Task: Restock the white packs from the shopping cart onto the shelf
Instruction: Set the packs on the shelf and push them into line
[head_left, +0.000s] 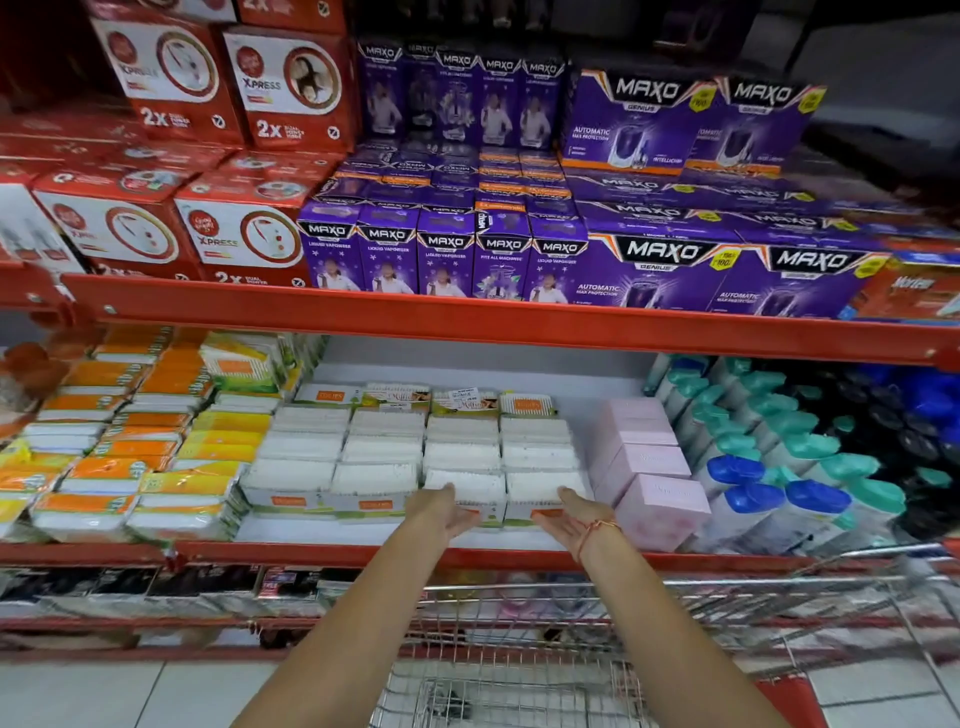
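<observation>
**White packs fill the middle shelf as two hands reach in**

White packs (415, 457) lie in four neat columns on the red-edged middle shelf (363, 552), stacked flat from the back wall to the front lip, with orange-labelled ends facing out. A person's two bare arms stretch over a wire shopping cart (519, 675) toward the two right-hand columns. The left hand (445, 512) rests against the front pack of the third column, fingers spread and palm turned inward, its grip wide and closed on nothing. The right hand (570, 517), a red thread (597, 530) tied at the wrist, lies just beside the front pack of the fourth column, palm up, its grip likewise wide and holding nothing. The two front packs sit between the hands, at the shelf's edge.

To the left of the white packs stand piles of orange-and-yellow packets (145, 441); to the right, pale pink boxes (649, 467), then bottles with teal and blue caps (779, 467). On the shelf above, purple Maxo cartons (519, 249) stand beside red-and-white Xpress boxes (182, 228). The cart's basket sits directly below the arms, in front of the shelving; its contents are too blurred to make out. A pale tiled floor (104, 696) shows at lower left.
</observation>
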